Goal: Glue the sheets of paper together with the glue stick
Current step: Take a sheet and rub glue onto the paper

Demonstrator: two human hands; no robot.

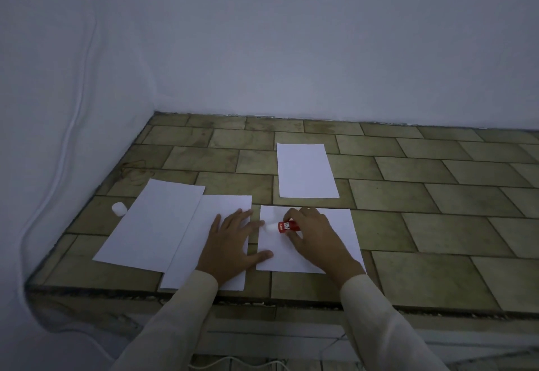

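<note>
Several white sheets lie on a tiled counter. My right hand (313,235) grips a red glue stick (287,226), uncapped, its white tip pointing left and touching the near right sheet (341,225). My left hand (233,243) rests flat with fingers spread, its palm on the middle sheet (215,210) and its thumb on the left edge of the near right sheet. Another sheet (154,225) lies on the left, overlapping the middle one. A fourth sheet (306,169) lies farther back. The white cap (118,208) of the glue stick lies on the counter at the left.
The tiled counter (437,195) ends in a front edge just below the sheets. White walls close it off at the back and left. A white cable (67,137) runs down the left wall, and another lies on the floor below.
</note>
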